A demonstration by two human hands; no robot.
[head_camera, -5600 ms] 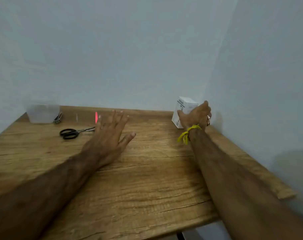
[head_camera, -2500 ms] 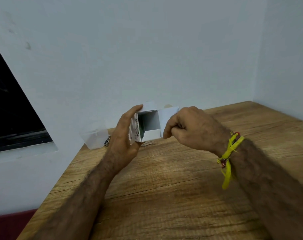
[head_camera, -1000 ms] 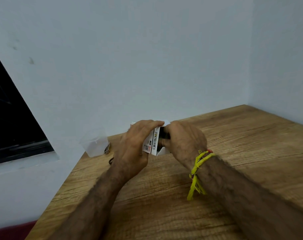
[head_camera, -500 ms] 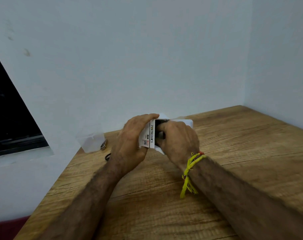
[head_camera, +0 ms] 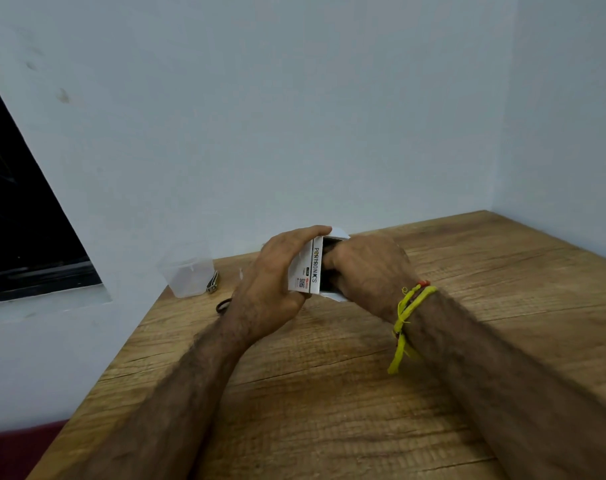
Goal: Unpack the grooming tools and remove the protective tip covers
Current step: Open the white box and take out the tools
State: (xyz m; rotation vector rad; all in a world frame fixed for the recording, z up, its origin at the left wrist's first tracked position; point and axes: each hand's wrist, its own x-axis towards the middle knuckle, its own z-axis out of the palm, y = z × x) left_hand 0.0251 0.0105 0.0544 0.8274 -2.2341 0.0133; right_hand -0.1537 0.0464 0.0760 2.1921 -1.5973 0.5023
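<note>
A small white carton with printed lettering on its side is held above the wooden table. My left hand grips it from the left, thumb underneath and fingers over the top. My right hand has its fingers pushed into the carton's open right end, where something dark shows; what they hold is hidden. Behind my left wrist lies a pair of black scissors, mostly covered.
A clear plastic container stands at the table's back left corner, with a metal nail clipper leaning beside it. Walls close the back and right. The table's left edge drops off below a dark window.
The carton came from the table's right corner into both hands and was opened. Over the last second my right fingers have gone deeper into its open end; the hands barely shifted.
</note>
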